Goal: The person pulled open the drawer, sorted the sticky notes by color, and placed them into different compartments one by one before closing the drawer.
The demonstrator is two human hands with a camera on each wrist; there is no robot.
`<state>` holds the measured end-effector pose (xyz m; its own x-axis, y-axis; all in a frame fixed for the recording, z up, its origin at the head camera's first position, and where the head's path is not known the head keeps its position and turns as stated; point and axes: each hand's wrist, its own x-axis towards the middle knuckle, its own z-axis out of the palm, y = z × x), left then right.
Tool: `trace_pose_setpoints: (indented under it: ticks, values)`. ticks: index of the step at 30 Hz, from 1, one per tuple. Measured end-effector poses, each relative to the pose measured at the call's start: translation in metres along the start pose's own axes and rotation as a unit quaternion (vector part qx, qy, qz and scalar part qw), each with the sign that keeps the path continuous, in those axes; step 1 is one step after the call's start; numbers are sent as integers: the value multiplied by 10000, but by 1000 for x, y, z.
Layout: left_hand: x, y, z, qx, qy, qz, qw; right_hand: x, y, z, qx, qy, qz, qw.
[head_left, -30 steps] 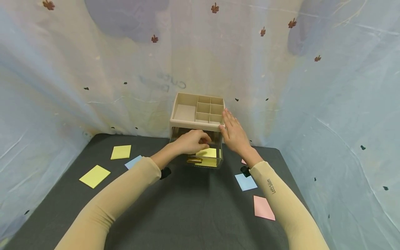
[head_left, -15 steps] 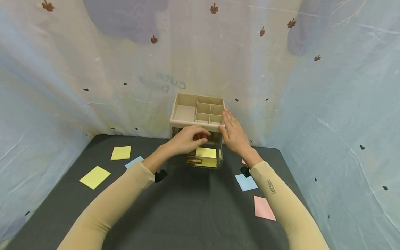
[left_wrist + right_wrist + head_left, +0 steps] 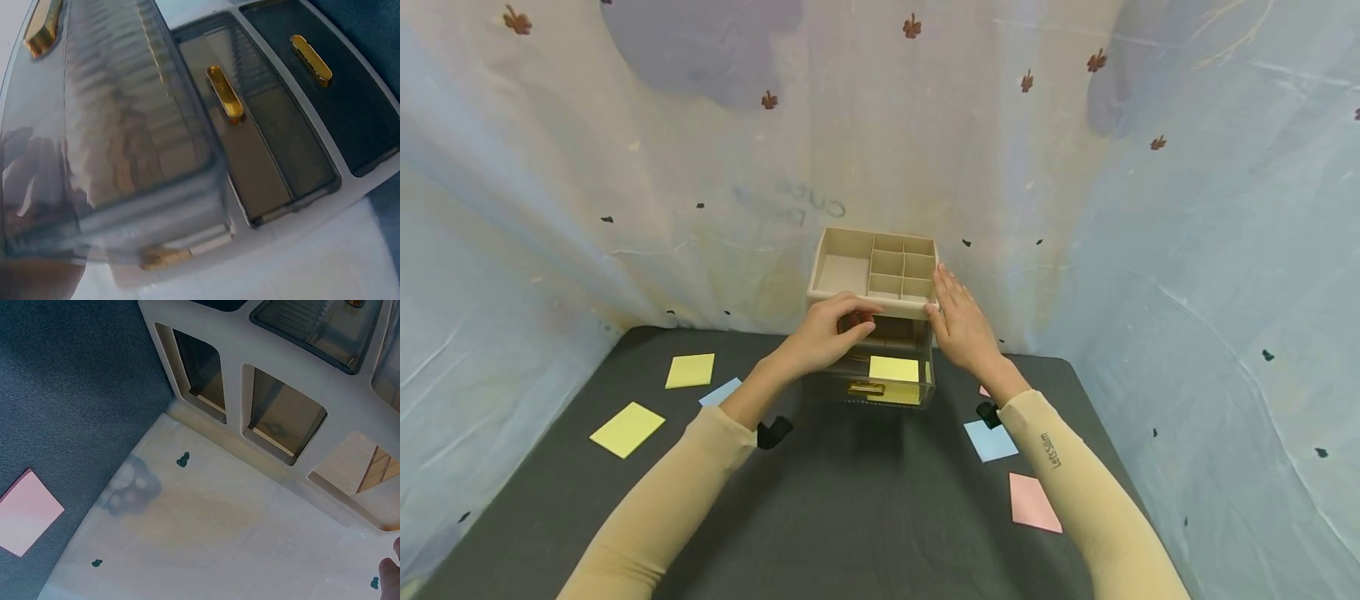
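A beige desk organizer (image 3: 844, 272) with a compartmented top stands at the back of the table. Its clear upper drawer (image 3: 901, 392), fitted with a gold handle (image 3: 867, 388), is pulled out with a yellow sticky note pad (image 3: 893, 369) inside. Over the drawer's left part is my left hand (image 3: 823, 335), fingers loosely curved and holding nothing visible. My right hand (image 3: 962, 327) rests with straight fingers along the organizer's right side. In the left wrist view, two lower drawers with gold handles (image 3: 225, 94) are closed; only a blurred bit of the hand shows there.
Two yellow sticky note pads (image 3: 627, 430) and a blue one (image 3: 719, 392), partly behind my left arm, lie left. At right are a blue pad (image 3: 990, 441), a pink pad (image 3: 1034, 502) and a mostly hidden pink one. A patterned curtain (image 3: 880, 150) surrounds the table.
My left hand has drawn left and slightly up from over the drawer's middle, uncovering more of the yellow pad and the handle. My right hand has stayed at the organizer's side.
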<state>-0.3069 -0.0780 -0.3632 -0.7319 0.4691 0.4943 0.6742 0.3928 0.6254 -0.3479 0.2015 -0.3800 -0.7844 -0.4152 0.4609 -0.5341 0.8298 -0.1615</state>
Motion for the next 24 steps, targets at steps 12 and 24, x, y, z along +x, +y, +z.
trace_pose_setpoints:
  ticks: [12, 24]
  values:
    - [-16, -16, -20, -445, 588, -568, 9957, -1, 0, 1, 58, 68, -31, 10000]
    - [-34, -43, -38, -370, 1346, -870, 9864, -1, -2, 0, 115, 38, -27, 9999]
